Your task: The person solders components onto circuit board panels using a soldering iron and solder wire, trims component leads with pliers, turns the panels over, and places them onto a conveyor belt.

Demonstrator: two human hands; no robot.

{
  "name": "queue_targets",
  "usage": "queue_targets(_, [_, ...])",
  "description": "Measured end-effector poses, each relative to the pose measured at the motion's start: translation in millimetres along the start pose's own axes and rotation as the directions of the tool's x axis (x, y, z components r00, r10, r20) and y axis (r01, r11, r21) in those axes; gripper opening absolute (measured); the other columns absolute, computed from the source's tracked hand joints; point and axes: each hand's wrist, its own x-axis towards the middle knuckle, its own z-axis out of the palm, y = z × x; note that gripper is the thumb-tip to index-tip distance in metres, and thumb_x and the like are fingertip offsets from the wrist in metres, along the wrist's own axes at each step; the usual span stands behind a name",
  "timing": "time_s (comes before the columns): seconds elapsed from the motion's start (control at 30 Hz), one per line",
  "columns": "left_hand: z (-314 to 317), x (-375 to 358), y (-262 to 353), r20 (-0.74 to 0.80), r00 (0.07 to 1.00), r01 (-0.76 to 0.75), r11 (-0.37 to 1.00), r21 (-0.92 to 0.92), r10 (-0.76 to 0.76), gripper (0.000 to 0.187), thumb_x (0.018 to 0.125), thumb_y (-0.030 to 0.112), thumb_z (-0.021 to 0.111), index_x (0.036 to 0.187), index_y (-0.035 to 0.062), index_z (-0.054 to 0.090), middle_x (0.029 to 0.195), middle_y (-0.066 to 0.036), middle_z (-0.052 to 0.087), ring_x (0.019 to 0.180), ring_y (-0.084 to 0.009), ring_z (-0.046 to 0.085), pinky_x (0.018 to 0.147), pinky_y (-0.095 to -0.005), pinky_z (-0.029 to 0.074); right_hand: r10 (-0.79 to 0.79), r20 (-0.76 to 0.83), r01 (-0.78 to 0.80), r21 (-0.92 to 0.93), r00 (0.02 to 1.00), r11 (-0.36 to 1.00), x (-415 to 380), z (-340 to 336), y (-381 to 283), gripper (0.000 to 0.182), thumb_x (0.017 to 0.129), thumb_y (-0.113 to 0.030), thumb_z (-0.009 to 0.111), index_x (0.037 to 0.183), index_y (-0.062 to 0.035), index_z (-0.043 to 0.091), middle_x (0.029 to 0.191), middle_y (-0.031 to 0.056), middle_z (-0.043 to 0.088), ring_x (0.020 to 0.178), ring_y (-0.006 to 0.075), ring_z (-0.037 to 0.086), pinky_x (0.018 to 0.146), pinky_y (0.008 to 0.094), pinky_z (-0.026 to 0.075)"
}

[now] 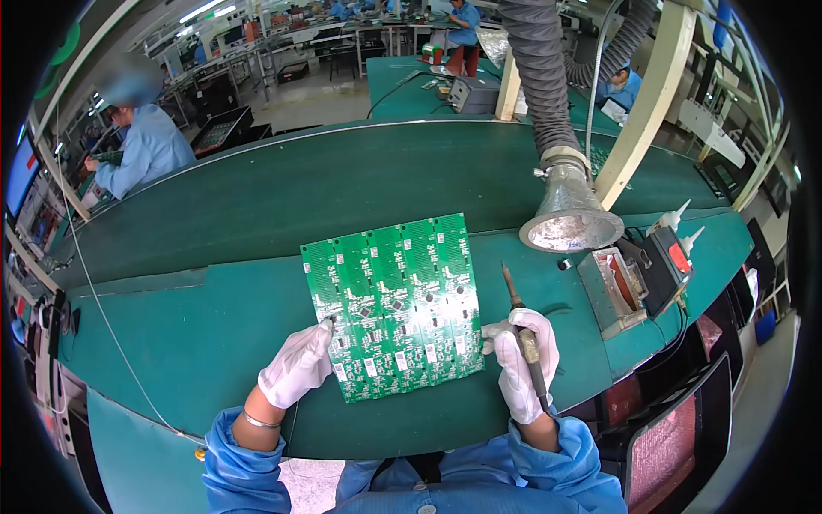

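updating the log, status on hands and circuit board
Left hand grips green PCB panel. Right hand, at panel's right edge, holds soldering iron. Panel's middle uncovered.

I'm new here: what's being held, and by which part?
The left grip holds the green board by its left edge; the right grip holds the soldering iron by its handle. Whether it also holds the board is unclear.
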Motion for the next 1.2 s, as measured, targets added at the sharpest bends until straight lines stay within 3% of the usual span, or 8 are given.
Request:
queue_targets(0.07, [1,-3,-5,-0.011,0.998,-0.057,0.998,0.041,0.057,0.018,0.108,0.003,0.045,0.119,0.0106,0.057,0.082,-0.012,0.054,0.066,-0.0333,0.052,0.062,-0.0450,0.048,-0.002,0.002,0.002,-0.003,1.000,1.000,0,1,0,0.034,0.095,-0.017,0.076,0.121,-0.0018,0.060,0.117,0.0113,0.063,0.090,0.0158,0.066,0.082,0.0306,0.054])
queue_targets(0.3, [-14,11,26,0.254,0.767,0.640,0.725,-0.252,-0.589,0.040,0.115,0.023,0.032,0.096,-0.0011,0.058,0.077,-0.013,0.051,0.064,-0.0316,0.048,0.064,-0.0396,0.045,0.058,0.013,-0.057,-0.014,0.998,0.998,-1,2,-12,0.033,0.095,-0.016,0.077,0.121,-0.0032,0.061,0.110,0.0117,0.067,0.094,0.0187,0.067,0.085,0.0321,0.054])
queue_targets(0.33, [-10,7,15,0.191,0.890,0.449,0.871,-0.198,-0.415,0.040,0.115,0.024,0.032,0.097,-0.0009,0.057,0.078,-0.014,0.052,0.065,-0.0316,0.047,0.066,-0.0408,0.045,0.015,0.008,-0.015,-0.030,1.000,0.999,0,2,-9,0.033,0.095,-0.015,0.077,0.121,-0.0032,0.061,0.111,0.0118,0.067,0.093,0.0185,0.067,0.085,0.0322,0.054])
queue_targets(0.53, [-7,4,9,0.137,0.910,0.407,0.906,-0.116,-0.391,0.040,0.115,0.027,0.033,0.099,-0.0008,0.057,0.075,-0.011,0.051,0.063,-0.0273,0.045,0.063,-0.0387,0.044,0.007,0.034,-0.008,0.028,0.999,1.000,0,2,-4,0.033,0.094,-0.012,0.077,0.122,-0.0021,0.061,0.113,0.0115,0.066,0.092,0.0168,0.065,0.086,0.0315,0.053])
queue_targets(0.7, [-12,10,22,0.213,0.756,0.654,0.698,-0.292,-0.619,0.048,0.113,0.041,0.041,0.099,-0.0011,0.059,0.063,0.000,0.045,0.056,-0.0089,0.039,0.054,-0.0283,0.038,0.006,0.063,-0.006,0.002,0.998,1.000,2,4,-12,0.036,0.097,-0.013,0.074,0.126,-0.0014,0.056,0.104,0.0105,0.068,0.084,0.0152,0.066,0.081,0.0301,0.053])
queue_targets(0.8, [12,5,8,-0.098,0.961,0.259,0.966,-0.021,-0.260,0.048,0.113,0.041,0.040,0.103,-0.0010,0.061,0.062,-0.001,0.046,0.055,-0.0091,0.042,0.054,-0.0277,0.040,-0.025,0.057,0.025,0.004,0.998,1.000,4,5,-8,0.034,0.098,-0.013,0.072,0.126,-0.0017,0.056,0.103,0.0108,0.068,0.081,0.0147,0.066,0.079,0.0296,0.052])
queue_targets(1.03, [1,-4,7,0.163,0.745,0.658,0.673,-0.338,-0.646,0.057,0.110,0.050,0.046,0.115,-0.0037,0.063,0.057,0.003,0.045,0.048,-0.0043,0.037,0.049,-0.0237,0.035,0.062,0.078,-0.067,0.072,0.995,0.995,4,6,-11,0.035,0.099,-0.013,0.072,0.127,-0.0017,0.057,0.107,0.0120,0.068,0.084,0.0146,0.066,0.077,0.0283,0.053])
queue_targets(1.2, [1,2,12,0.137,0.722,0.681,0.661,-0.315,-0.678,0.062,0.109,0.055,0.045,0.120,-0.0029,0.065,0.060,0.003,0.047,0.051,-0.0042,0.039,0.051,-0.0228,0.034,-0.006,0.073,0.003,0.041,0.997,0.999,5,5,-5,0.035,0.098,-0.012,0.072,0.127,-0.0002,0.057,0.123,0.0126,0.061,0.089,0.0159,0.068,0.080,0.0300,0.055])
